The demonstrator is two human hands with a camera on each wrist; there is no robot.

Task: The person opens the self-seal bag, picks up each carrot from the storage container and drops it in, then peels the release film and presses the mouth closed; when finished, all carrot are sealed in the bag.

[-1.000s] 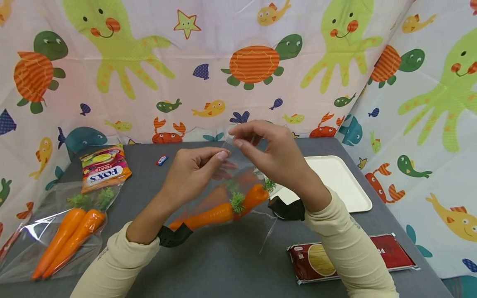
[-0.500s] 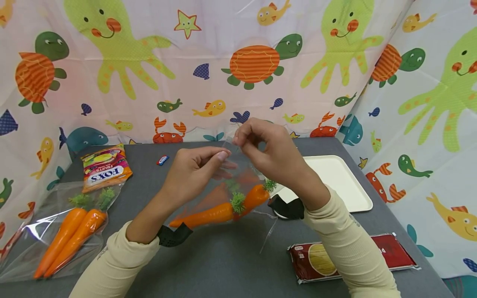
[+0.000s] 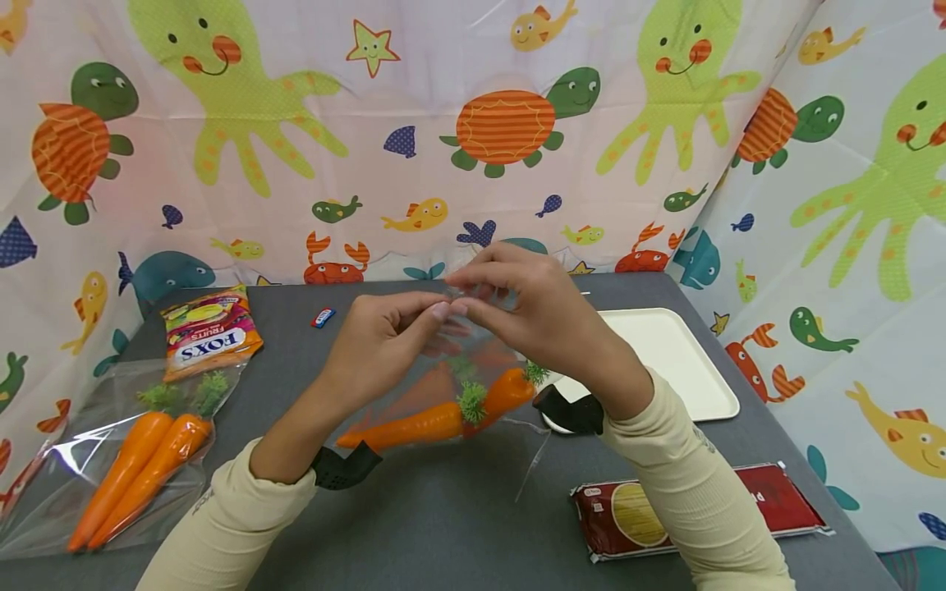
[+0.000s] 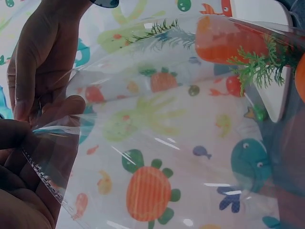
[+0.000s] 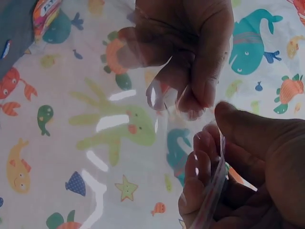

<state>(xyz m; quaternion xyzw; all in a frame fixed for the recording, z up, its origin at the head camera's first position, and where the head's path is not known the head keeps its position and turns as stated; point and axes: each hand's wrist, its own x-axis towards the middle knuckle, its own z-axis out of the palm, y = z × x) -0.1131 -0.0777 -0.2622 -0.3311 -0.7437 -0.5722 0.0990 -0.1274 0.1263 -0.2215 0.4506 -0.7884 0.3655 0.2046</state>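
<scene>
A clear plastic bag (image 4: 157, 119) hangs between my hands, its upper edge at my fingertips. Two toy carrots with green tops lie low in it; one carrot (image 3: 414, 428) points to the left, and the other carrot (image 3: 510, 391) is beside it on the right. My left hand (image 3: 377, 341) pinches the bag's edge between thumb and forefinger. Right beside it, my right hand (image 3: 543, 308) pinches the same edge, thumb tip almost meeting the left thumb. In the right wrist view, the fingers of the right hand (image 5: 257, 167) show through the film.
Another clear bag (image 3: 44, 509) with two carrots lies at left, below a Fox's candy packet (image 3: 210, 332). A small blue-and-red wrapped sweet (image 3: 322, 318) lies behind. At right are a cream tray (image 3: 687, 361) and a red pasta packet (image 3: 621, 517). Patterned curtains stand behind the table.
My right hand's fingertips shift slightly up and right along the bag's edge, then come back left and down against the left fingertips. The left hand and the carrots stay nearly still.
</scene>
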